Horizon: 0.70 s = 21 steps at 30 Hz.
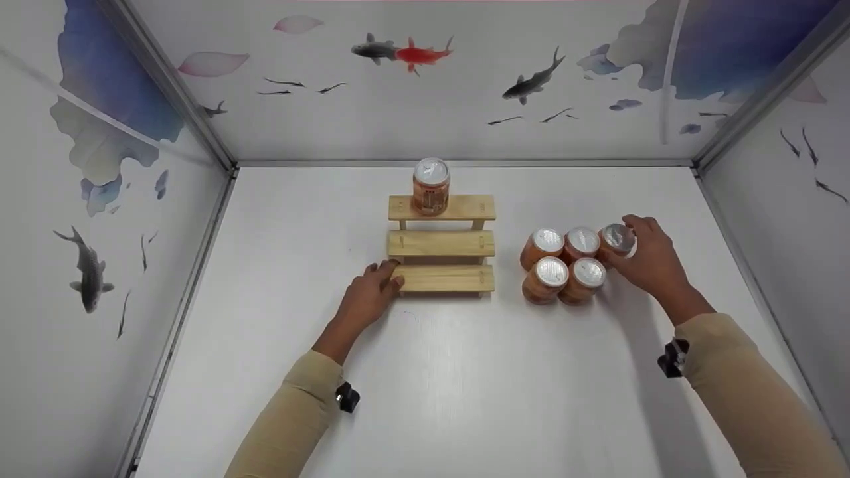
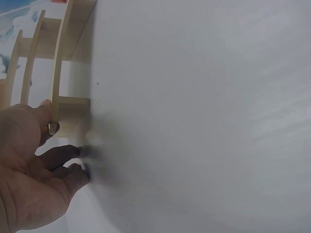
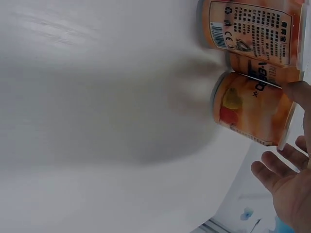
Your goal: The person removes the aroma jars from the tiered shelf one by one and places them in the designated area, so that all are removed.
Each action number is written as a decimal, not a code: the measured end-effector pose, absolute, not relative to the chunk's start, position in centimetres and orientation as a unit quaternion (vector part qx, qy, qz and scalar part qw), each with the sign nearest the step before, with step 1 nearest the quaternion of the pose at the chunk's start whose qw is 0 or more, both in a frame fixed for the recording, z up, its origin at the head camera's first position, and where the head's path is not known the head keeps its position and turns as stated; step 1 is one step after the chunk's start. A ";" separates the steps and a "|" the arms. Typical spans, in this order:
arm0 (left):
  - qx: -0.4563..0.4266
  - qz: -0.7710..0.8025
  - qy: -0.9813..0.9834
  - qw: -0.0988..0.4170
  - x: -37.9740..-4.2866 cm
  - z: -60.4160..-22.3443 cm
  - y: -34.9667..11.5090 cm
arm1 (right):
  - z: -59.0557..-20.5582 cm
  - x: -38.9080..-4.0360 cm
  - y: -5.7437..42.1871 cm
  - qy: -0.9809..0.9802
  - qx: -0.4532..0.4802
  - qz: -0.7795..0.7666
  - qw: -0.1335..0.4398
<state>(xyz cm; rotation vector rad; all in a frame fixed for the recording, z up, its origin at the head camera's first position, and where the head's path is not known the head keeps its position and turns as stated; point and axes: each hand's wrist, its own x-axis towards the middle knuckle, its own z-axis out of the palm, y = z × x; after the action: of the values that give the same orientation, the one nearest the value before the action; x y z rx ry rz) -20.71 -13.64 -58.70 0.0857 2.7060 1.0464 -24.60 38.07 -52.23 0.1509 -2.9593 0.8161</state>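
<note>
In the head view a three-step wooden rack [image 1: 441, 243] stands mid-table, an orange can [image 1: 431, 188] with a silver lid upright on its top step. My left hand [image 1: 373, 292] pinches the left end of the lowest step; the left wrist view shows thumb and a finger on either side of that board [image 2: 56, 73]. Right of the rack, several similar cans [image 1: 544, 281] stand upright in a tight group. My right hand [image 1: 647, 259] holds the back right can [image 1: 616, 238] near its top, thumb in front and fingers behind. Its label shows fruit in the right wrist view.
The white table [image 1: 465, 385] is closed in by a back wall [image 1: 465, 119] and side walls painted with fish. A dark wrist camera [image 1: 674, 358] sits on the right sleeve, another [image 1: 346, 397] on the left.
</note>
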 end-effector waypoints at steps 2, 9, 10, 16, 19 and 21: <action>0.031 0.358 0.926 0.118 -20.7 -58.6 -13.6 | -51.8 -24.8 37.5 -0.962 0.062 0.262 0.047; 0.022 0.364 0.923 0.121 -20.6 -58.7 -13.6 | -49.8 -26.4 34.5 -0.960 0.095 0.255 0.060; 0.020 0.363 0.924 0.120 -20.6 -58.7 -13.6 | -49.5 -26.6 33.9 -0.959 0.099 0.258 0.058; 0.019 0.366 0.923 0.116 -20.6 -58.8 -13.6 | -47.9 -28.1 29.7 -0.957 0.120 0.260 0.039; 0.020 0.367 0.923 0.115 -20.6 -58.7 -13.6 | -47.5 -28.8 27.5 -0.957 0.131 0.259 0.030; 0.021 0.369 0.922 0.114 -20.6 -58.8 -13.6 | -47.3 -29.2 26.0 -0.954 0.143 0.261 0.029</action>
<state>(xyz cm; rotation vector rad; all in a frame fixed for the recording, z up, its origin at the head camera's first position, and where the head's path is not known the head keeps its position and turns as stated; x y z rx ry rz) -20.65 -13.59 -58.75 0.0628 2.7032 1.0830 -29.22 26.00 -47.28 0.4401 -2.9447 0.8039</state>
